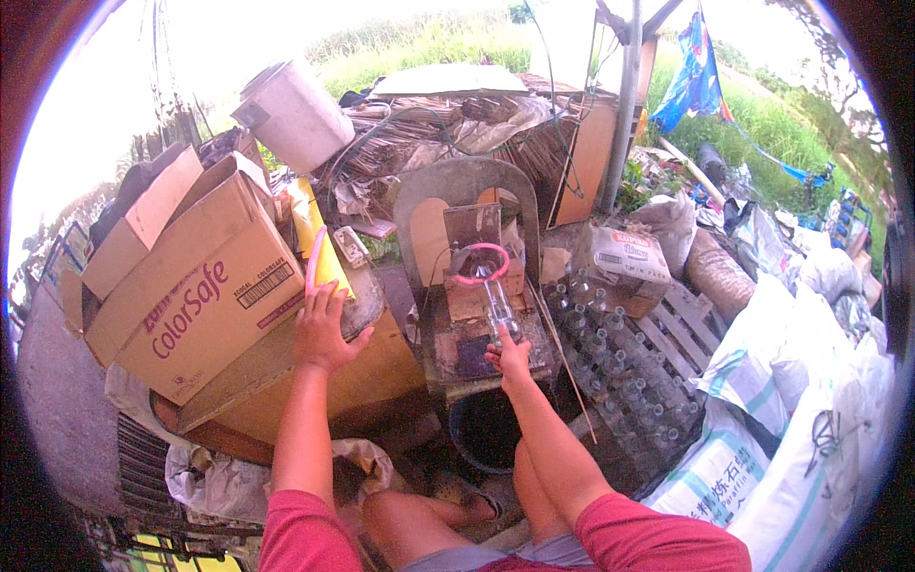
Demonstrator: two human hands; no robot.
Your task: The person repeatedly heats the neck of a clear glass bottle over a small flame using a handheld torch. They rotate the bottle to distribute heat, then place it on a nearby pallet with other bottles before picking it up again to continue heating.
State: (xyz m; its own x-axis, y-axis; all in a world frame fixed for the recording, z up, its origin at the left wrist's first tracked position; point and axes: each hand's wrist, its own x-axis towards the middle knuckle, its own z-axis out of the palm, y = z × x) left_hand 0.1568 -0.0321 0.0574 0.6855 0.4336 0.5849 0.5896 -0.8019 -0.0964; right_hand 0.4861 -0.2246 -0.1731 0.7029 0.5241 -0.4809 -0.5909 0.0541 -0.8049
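Note:
My right hand [512, 356] is closed round the lower end of a clear glass bottle [498, 310], which points away from me over a worn plastic chair [412, 205]. A pink ring [460, 274] shows at the bottle's far end; whether it encircles the bottle or lies behind it I cannot tell. My left hand [327, 327] is beside a yellow item [310, 224] and a cardboard carton, its fingers stretched out and thumb apart. A curved pink strip [315, 257] rises next to those fingers, seemingly touching them.
The large open carton [205, 296] stands at left, with a whitish bucket [300, 119] beyond it. Several clear bottles [610, 367] stand on the right near a wooden pallet [681, 329]. White sacks [753, 400] fill the near right. A dark bucket [481, 434] sits below the chair.

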